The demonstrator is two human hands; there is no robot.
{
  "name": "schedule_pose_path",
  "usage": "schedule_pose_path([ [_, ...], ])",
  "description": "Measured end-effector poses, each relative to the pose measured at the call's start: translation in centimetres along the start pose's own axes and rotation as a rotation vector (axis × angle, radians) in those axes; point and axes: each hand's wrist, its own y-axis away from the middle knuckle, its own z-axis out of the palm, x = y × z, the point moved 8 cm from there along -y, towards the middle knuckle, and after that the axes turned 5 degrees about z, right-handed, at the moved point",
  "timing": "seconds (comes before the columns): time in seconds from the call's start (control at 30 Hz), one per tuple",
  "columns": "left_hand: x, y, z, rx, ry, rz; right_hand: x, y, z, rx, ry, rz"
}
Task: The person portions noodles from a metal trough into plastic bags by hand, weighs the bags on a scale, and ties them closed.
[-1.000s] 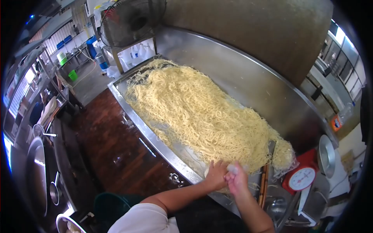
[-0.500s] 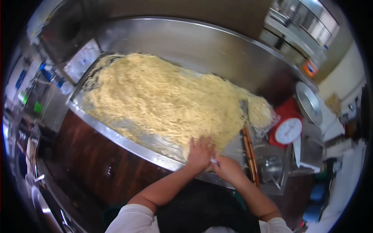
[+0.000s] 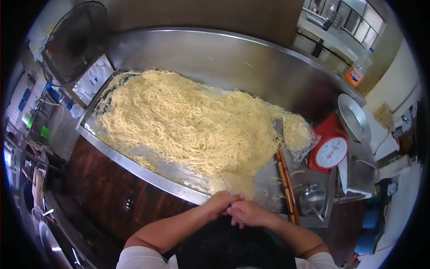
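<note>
A large heap of pale yellow noodles covers much of the steel table. At the table's front edge, a bag of noodles lies just beyond my hands, against the heap. My left hand is closed near the bag's near end, its fingers meeting those of my right hand. The right hand has its fingers curled together. What the two hands pinch between them is too small to make out.
Right of the heap lie another bag of noodles, two wooden sticks, a metal bowl and a red scale with a metal pan. A fan stands at the back left.
Both hands have moved down toward my body. My left hand, spread on the bag before, is now closed beside the right one. The bag near them shows more fully.
</note>
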Motion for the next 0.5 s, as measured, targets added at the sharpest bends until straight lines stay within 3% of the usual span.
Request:
schedule_pose_path([
  [0.03,0.8,-0.4,-0.5,0.004,-0.119,0.033,0.1,0.1,0.6,0.010,0.182,-0.005],
  [0.07,1.6,-0.8,-0.9,0.008,-0.236,0.065,0.8,0.3,0.2,0.020,0.165,0.038],
  [0.13,4.4,-0.7,-1.6,0.051,-0.632,0.176,0.7,0.1,-1.2,0.219,0.422,-0.148],
  [0.17,6.0,-0.4,-2.1,0.136,-0.746,0.329,0.6,-0.3,-1.6,0.315,0.549,-0.248],
  [0.27,9.4,1.0,-3.0,0.400,-0.989,0.749,-0.6,-0.5,-4.5,0.829,0.478,-0.685],
  [0.37,7.2,-1.1,-2.9,0.369,-0.864,0.714,5.3,-5.4,-5.6,0.514,-0.810,-0.139],
  [0.47,5.8,-2.3,-1.9,0.418,-0.844,0.610,7.8,-7.6,-4.6,0.157,-1.416,-0.140],
  [0.5,5.8,-2.3,-1.7,0.437,-0.820,0.599,7.6,-7.5,-4.6,0.162,-1.439,-0.142],
])
